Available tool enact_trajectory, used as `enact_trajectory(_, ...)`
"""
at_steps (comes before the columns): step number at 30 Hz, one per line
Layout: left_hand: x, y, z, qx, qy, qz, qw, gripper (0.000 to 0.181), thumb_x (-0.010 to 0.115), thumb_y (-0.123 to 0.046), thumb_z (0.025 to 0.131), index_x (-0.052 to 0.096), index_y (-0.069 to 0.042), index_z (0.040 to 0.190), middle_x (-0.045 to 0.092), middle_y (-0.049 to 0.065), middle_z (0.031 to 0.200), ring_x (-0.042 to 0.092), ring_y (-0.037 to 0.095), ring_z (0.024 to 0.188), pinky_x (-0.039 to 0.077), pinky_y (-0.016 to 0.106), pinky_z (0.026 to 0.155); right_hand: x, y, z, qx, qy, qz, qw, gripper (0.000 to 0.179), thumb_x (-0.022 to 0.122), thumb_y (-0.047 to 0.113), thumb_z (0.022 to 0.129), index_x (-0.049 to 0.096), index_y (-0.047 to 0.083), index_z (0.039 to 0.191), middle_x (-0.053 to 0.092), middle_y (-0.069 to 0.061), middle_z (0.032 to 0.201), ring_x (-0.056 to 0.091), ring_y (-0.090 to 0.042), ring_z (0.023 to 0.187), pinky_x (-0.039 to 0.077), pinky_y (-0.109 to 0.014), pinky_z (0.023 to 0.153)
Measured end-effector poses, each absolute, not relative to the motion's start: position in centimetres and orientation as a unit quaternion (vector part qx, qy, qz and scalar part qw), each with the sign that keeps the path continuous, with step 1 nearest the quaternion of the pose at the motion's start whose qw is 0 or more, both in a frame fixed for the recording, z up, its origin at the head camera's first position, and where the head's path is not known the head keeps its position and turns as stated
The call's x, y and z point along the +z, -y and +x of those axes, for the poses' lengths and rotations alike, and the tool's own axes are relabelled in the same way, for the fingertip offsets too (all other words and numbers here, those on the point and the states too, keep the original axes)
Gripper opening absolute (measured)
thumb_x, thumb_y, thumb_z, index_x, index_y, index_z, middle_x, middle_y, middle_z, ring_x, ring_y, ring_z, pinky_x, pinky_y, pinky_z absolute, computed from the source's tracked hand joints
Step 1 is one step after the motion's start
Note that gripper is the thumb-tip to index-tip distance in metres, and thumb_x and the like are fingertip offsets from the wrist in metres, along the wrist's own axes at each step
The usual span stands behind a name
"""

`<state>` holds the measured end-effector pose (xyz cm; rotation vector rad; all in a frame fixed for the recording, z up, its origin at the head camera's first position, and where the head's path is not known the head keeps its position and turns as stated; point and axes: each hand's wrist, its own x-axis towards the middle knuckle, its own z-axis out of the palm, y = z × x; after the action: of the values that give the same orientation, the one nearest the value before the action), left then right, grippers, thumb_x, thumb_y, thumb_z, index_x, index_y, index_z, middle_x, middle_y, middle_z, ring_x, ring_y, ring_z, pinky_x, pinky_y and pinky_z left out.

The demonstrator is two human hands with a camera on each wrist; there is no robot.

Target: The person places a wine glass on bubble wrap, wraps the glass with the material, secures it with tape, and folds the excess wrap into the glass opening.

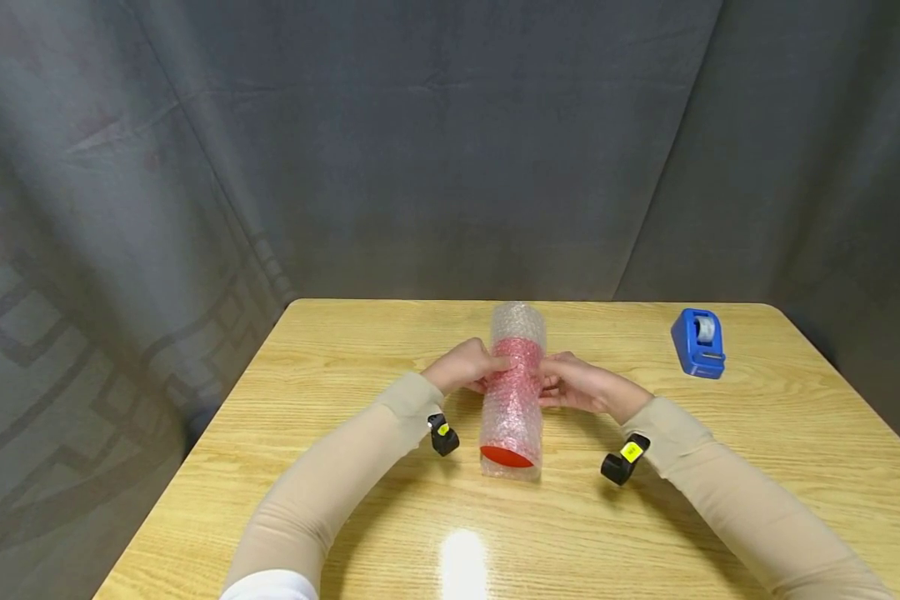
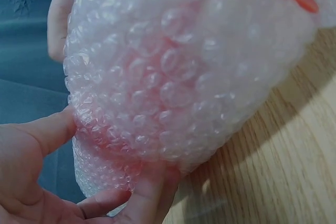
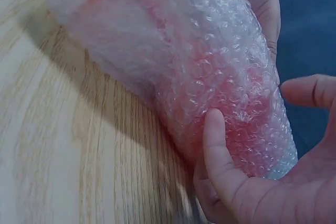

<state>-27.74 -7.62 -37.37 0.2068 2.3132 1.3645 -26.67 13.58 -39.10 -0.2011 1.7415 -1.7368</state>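
A roll of bubble wrap (image 1: 512,408) lies lengthwise on the wooden table, wound around something red whose edge (image 1: 507,457) shows at the near end; its exact kind is hidden. My left hand (image 1: 468,367) grips the roll's left side, with the thumb on top and fingers low on the side. From the right, my right hand (image 1: 581,383) holds the same roll, its thumb near the top. In the left wrist view, fingertips (image 2: 149,187) press into the bubbles. The right wrist view shows an index finger (image 3: 216,140) against the wrap.
A blue tape dispenser (image 1: 699,343) with a roll of clear tape stands at the table's back right. Behind the wooden table (image 1: 330,350) hangs a grey curtain (image 1: 450,150). The wrap's far end lies close to the table's back edge.
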Motion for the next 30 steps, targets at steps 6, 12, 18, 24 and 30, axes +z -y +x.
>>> enact_trajectory(6, -37.4, 7.6, -27.7, 0.496, -0.835, 0.079, 0.224, 0.036, 0.066, -0.028, 0.092, 0.057, 0.005, 0.103, 0.059, 0.008, 0.085, 0.06, 0.016, 0.071, 0.059, 0.037, 0.074, -39.2, -13.4, -26.6, -0.659, -0.671, -0.081, 0.329, 0.029, 0.053, 0.014, 0.096, 0.044, -0.004, 0.117, 0.061, -0.006, 0.094, 0.062, -0.014, 0.084, 0.057, -0.026, 0.079)
enact_trajectory(12, -37.6, 8.0, -27.9, 0.507, -0.823, 0.088, 0.239, 0.04, 0.061, -0.029, 0.095, 0.052, 0.007, 0.111, 0.061, 0.012, 0.092, 0.062, 0.018, 0.076, 0.059, 0.035, 0.074, -39.6, -12.8, -26.4, -0.654, -0.684, -0.083, 0.313, 0.038, 0.055, 0.01, 0.093, 0.039, -0.009, 0.122, 0.063, -0.005, 0.09, 0.063, -0.012, 0.08, 0.057, -0.025, 0.076)
enact_trajectory(18, -37.8, 8.7, -28.6, 0.554, -0.78, 0.051, 0.286, 0.032, 0.048, -0.023, 0.101, 0.047, 0.005, 0.116, 0.058, 0.012, 0.092, 0.06, 0.018, 0.076, 0.058, 0.032, 0.077, -39.7, -12.7, -26.4, -0.657, -0.685, -0.077, 0.306, 0.034, 0.054, 0.009, 0.092, 0.041, -0.008, 0.119, 0.063, -0.002, 0.083, 0.061, -0.01, 0.073, 0.057, -0.024, 0.072)
enact_trajectory(24, -38.7, 9.2, -29.1, 0.598, -0.742, 0.03, 0.302, 0.019, 0.056, -0.007, 0.096, 0.063, 0.01, 0.102, 0.063, 0.008, 0.079, 0.063, 0.014, 0.071, 0.058, 0.029, 0.08, -39.5, -12.8, -26.4, -0.659, -0.68, -0.077, 0.312, 0.029, 0.054, 0.008, 0.092, 0.044, -0.006, 0.115, 0.063, -0.004, 0.085, 0.062, -0.01, 0.074, 0.057, -0.025, 0.073)
enact_trajectory(30, -39.0, 9.0, -29.1, 0.607, -0.731, 0.009, 0.312, 0.026, 0.056, -0.012, 0.098, 0.059, 0.01, 0.111, 0.063, 0.008, 0.085, 0.063, 0.014, 0.074, 0.057, 0.028, 0.081, -39.4, -13.1, -26.4, -0.657, -0.678, -0.076, 0.32, 0.027, 0.054, 0.008, 0.092, 0.045, -0.005, 0.114, 0.061, -0.004, 0.088, 0.06, -0.011, 0.077, 0.057, -0.025, 0.075)
